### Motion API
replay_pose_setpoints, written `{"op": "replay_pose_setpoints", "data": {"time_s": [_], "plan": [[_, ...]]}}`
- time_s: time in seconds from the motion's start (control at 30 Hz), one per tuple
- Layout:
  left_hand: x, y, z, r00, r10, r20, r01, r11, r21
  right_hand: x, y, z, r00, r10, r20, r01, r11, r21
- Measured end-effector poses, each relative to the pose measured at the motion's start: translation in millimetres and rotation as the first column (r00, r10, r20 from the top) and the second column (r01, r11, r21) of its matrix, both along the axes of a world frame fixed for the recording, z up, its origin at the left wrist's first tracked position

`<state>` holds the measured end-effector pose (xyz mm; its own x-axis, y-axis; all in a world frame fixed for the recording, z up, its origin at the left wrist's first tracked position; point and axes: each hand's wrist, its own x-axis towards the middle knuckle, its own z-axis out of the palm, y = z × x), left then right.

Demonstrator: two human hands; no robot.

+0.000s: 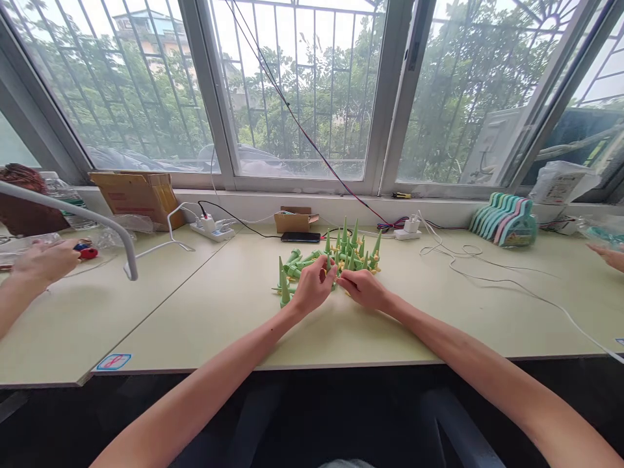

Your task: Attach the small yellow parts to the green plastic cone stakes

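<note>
Centrally, hands (338, 285) amid green cones (344, 238).

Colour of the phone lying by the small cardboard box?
Black phone, beside the cardboard box; head view shows it.

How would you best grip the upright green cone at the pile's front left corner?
Probably by the thicker lower part of the cone, from the near side: it stands tip up and narrows to a thin point, other pieces crowd behind, and the left hand is close on its right.
</note>
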<state>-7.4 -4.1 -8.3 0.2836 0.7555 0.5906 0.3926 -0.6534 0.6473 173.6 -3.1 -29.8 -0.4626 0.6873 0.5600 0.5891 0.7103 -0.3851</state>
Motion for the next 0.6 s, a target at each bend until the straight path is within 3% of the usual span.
{"op": "replay_pose_setpoints", "data": {"time_s": [0.4,0.6], "plan": [[0.5,2.2,-1.9,0.999,-0.031,0.021,0.031,0.999,-0.013,-2.2,-2.6,-1.7,1.0,0.021,0.004,-0.022,1.0,0.021],[0.1,-3.2,7.6,0.988,0.068,0.135,-0.071,0.997,0.02,0.5,-1.3,0.6,0.993,-0.067,-0.096,0.078,0.99,0.121]]}}
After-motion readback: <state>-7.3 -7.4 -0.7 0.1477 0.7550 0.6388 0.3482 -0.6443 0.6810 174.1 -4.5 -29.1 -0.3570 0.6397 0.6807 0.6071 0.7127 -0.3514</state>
